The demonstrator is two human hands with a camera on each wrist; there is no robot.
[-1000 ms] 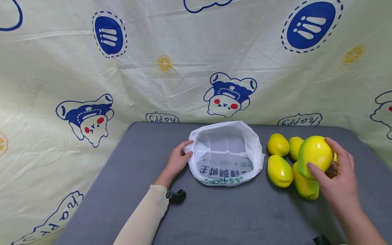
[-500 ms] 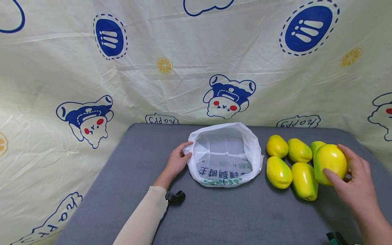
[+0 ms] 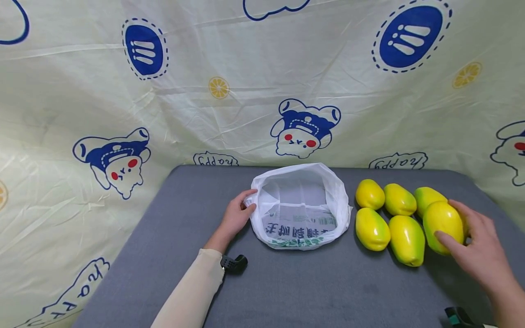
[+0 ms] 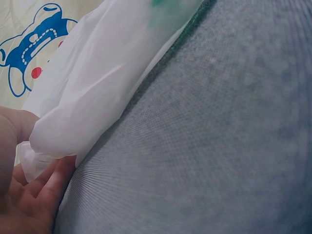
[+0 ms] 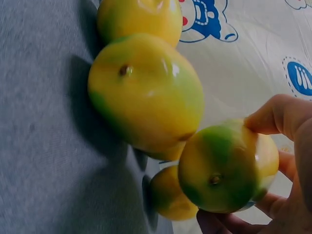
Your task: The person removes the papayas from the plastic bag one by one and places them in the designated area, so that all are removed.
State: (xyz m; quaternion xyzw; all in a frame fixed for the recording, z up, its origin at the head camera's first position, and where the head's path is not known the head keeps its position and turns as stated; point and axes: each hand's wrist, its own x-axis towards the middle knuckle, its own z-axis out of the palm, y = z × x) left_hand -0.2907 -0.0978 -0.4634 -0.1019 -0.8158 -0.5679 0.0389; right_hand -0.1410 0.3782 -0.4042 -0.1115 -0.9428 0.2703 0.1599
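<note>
My left hand [image 3: 239,212] pinches the left rim of a white plastic bag [image 3: 342,205]. The bag lies with its wide mouth toward me, dark lettering and a green print showing. In the left wrist view, a fold of white plastic [image 4: 92,87] sits between thumb and fingers. At the right, my right hand [image 3: 477,237] grips a yellow-green mango [image 3: 443,225] between thumb and fingers. This mango [image 5: 219,170] overlaps the mango behind it [image 3: 426,198] in the head view. Whether it touches the table is unclear.
Several more mangoes stand in two rows right of the bag, among them a front one [image 3: 407,240] and a back-left one [image 3: 370,194]. Grey cloth covers the table [image 3: 307,291]. A printed curtain [image 3: 246,123] hangs behind its far edge.
My right hand has carried the mango right, then lowered it slightly to the right end of the front row, uncovering the mangoes behind. My left hand keeps its place on the bag.
</note>
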